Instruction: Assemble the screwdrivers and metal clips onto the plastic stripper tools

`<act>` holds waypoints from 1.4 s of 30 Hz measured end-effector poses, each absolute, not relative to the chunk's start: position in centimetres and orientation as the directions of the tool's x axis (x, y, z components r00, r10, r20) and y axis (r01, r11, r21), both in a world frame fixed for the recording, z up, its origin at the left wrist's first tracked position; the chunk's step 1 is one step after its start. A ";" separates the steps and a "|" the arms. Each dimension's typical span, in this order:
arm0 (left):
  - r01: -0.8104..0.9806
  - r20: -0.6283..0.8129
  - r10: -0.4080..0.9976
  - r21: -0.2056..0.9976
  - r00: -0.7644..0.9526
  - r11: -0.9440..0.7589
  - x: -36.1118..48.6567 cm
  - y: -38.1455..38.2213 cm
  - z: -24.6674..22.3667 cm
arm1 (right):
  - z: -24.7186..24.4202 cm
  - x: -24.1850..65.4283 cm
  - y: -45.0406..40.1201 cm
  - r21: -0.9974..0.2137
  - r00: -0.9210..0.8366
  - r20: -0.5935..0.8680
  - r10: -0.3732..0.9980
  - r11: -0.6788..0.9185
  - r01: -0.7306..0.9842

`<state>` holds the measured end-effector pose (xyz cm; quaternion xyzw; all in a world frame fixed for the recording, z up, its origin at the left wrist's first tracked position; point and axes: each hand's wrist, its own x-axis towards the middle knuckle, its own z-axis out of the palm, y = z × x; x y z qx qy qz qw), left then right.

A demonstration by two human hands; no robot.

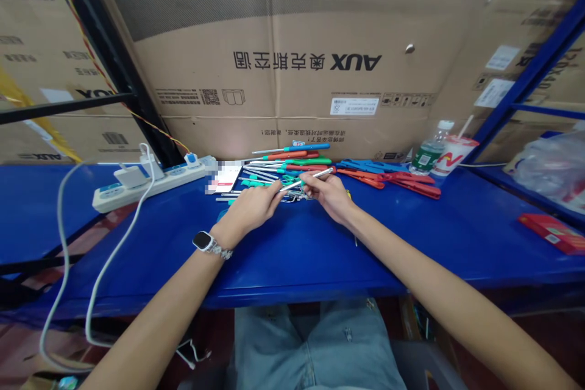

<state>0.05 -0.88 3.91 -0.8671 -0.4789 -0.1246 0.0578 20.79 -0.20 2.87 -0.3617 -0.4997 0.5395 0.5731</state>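
A slim silver pen-like rod [291, 186] slants between my two hands, above the blue table; I cannot make out its exact kind. My left hand [253, 208], with a watch on its wrist, is closed around the rod's lower left end. Near the upper right end, the fingers of my right hand [333, 195] pinch it. Just behind the hands lies a pile of screwdrivers with coloured handles, among them a blue one [313, 147] and a green one [315, 161]. Several thin silver rods with teal parts [256, 182] lie by my left hand, partly hidden by it.
Blue plastic tools [370, 166] and red ones [414, 184] lie right of the pile. Behind them stand a bottle [427, 155] and a cup [454, 155]. A power strip [153, 183] with cables is on the left, a red box [555, 233] far right. Large cartons [292, 24] form the back.
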 end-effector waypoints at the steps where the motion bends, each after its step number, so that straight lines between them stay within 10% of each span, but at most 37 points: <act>1: 0.840 0.278 0.814 0.040 0.510 -0.540 0.2 -0.9 3.9 | 2.8 20.5 -0.3 -0.954 -0.082 0.181 0.980 0.155 -0.257; 19: 0.714 0.404 0.813 0.405 0.420 -0.571 1.6 -1.7 4.4 | 3.8 16.4 -0.8 -0.938 -0.113 0.335 0.935 0.320 -0.130; 24: 0.714 0.478 0.701 0.196 0.529 -0.672 0.5 -1.6 5.5 | 4.4 18.7 -0.3 -0.923 0.029 0.323 0.946 0.322 -0.211; 30: 0.882 0.241 0.860 0.028 0.450 -0.470 -0.1 -0.9 4.8 | 4.3 19.7 0.2 -0.922 0.132 0.300 0.945 0.323 -0.215; 42: 0.719 0.345 0.858 0.474 0.380 -0.509 0.3 -0.6 3.3 | 3.6 19.9 0.9 -0.873 0.165 0.444 0.880 0.467 -0.142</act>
